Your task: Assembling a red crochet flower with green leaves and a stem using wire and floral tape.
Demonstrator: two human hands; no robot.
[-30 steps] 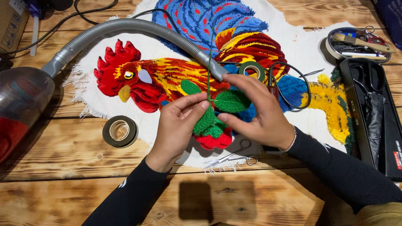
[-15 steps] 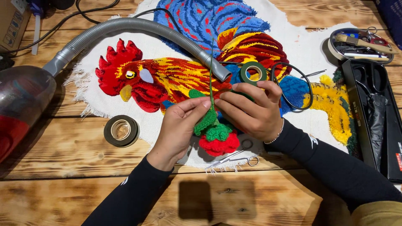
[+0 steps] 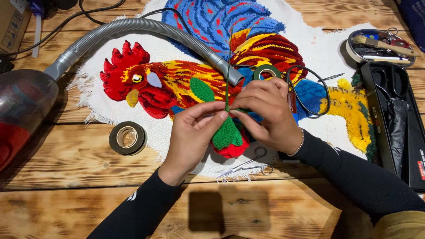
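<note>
Left hand point(image 3: 192, 132) and right hand point(image 3: 270, 110) fingers pinch green yarn strand point(image 3: 227, 84) (taut, upright) over rooster rug point(image 3: 177, 84).

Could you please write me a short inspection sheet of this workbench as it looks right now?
Surface: wooden plank table, bearing a tufted rooster rug.
Job's things: green and red crocheted piece with a green stem, pinched over the rug.
Clutter: tape roll, small scissors, oval tin, black tool tray.
Grippers: left hand and right hand both grip the piece.
Cables: vacuum hose; black cord.
Surroundings: vacuum body, left.
</note>
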